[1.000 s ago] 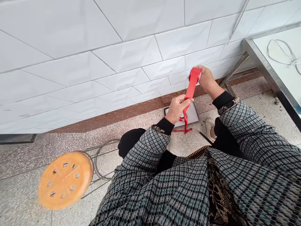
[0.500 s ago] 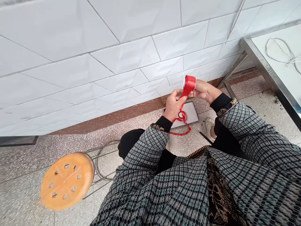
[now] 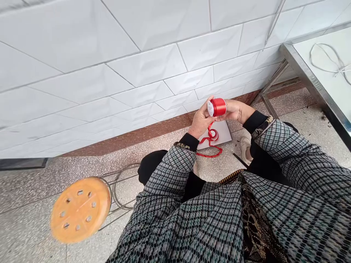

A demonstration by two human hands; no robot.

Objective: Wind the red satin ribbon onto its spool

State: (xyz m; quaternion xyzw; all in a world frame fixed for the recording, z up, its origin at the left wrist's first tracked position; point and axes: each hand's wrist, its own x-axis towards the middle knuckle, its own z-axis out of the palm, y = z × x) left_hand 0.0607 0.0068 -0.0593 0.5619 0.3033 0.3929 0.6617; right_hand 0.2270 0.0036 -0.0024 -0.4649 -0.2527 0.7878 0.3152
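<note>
A spool of red ribbon [image 3: 219, 107] with a white end disc is held up between both hands. My left hand [image 3: 202, 118] grips it from the left, fingers closed near the white disc. From the right, my right hand [image 3: 236, 110] holds the spool's other end, its fingers partly hidden behind it. A loose red ribbon [image 3: 213, 137] hangs below the hands, looping and curling over a white flat box [image 3: 224, 133] on the floor, with a twisted end past the box's near edge.
An orange round stool [image 3: 80, 210] with thin metal legs lies on the speckled floor at left. A steel-framed table [image 3: 315, 78] with a white cable [image 3: 326, 60] stands at right. A white tiled wall [image 3: 153, 62] runs ahead. A dark stick [image 3: 240, 160] lies beside a shoe [image 3: 245, 148].
The spool has tipped and come slightly lower, so its white end disc now shows. The ribbon stretch that ran down from it over my left fingers is no longer visible there.
</note>
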